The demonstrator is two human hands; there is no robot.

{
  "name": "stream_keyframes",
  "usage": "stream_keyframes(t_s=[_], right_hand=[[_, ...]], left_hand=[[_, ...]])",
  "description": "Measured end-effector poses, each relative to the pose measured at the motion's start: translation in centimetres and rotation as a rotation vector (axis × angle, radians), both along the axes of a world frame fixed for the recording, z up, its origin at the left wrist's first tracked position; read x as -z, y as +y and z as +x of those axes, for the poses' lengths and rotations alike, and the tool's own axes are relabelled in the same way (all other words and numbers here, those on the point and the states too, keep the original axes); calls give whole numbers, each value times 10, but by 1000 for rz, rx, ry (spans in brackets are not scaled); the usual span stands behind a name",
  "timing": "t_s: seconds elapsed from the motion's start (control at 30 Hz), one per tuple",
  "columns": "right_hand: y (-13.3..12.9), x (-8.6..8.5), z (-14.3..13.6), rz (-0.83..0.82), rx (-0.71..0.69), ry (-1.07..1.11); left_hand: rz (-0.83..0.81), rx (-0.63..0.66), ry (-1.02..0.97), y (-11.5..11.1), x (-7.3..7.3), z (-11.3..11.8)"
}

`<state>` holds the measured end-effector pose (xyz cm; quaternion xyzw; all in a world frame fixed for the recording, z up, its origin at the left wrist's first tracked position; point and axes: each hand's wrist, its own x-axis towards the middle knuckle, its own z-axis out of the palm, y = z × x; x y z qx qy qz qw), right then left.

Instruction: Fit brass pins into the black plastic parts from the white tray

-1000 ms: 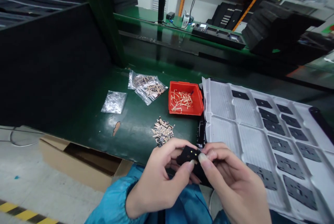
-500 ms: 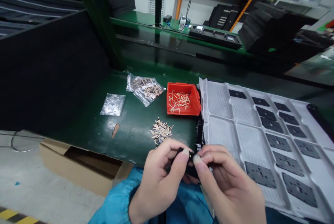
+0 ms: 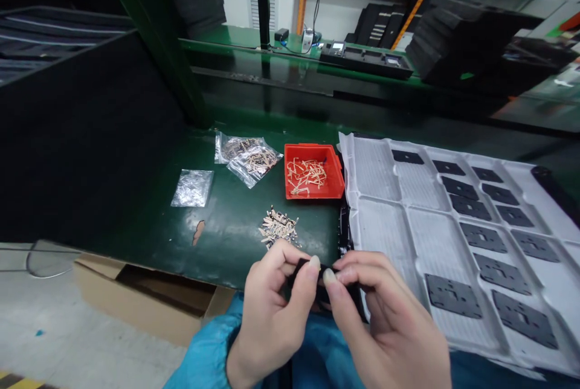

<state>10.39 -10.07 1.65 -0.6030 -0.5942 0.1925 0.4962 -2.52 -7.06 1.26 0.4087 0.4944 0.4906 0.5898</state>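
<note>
A small black plate [image 3: 322, 294] is held between my two hands close to my body, mostly covered by the fingers. My left hand [image 3: 281, 310] pinches its left part between thumb and fingers. The thumb and fingertips of my right hand [image 3: 380, 310] press together at its right side; whether a tiny part sits between them is hidden. Just beyond my left hand lies a loose pile of small tan and metallic pieces [image 3: 278, 227]. Right of my hands, a white tray [image 3: 378, 226] carries several flat black plates [image 3: 453, 296] in its compartments.
A red bin [image 3: 335, 180] with thin cream strips stands behind the pile. Zip bags of small parts [image 3: 254, 159] and a flat clear bag [image 3: 193, 188] lie left of it. An open cardboard box [image 3: 136, 304] sits below the table edge; a green post [image 3: 154, 45] rises at left.
Both hands and the black plate have shifted slightly left in view as the camera moved a little. The hold stays much the same, with the thumbs still meeting over the plate.
</note>
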Motion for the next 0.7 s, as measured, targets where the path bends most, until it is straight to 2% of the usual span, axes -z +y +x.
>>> stream_keyframes(t_s=[0.37,0.5,0.7], right_hand=[[-2,2,-1,17,1,0],[-1,3,-1,31,4,-74],[-8,2,-3,68,43,-210]], left_hand=[[-6,32,15,4,-2,-5],[0,25,6,4,-4,-4],[-9,86,-27,4,5,-9]])
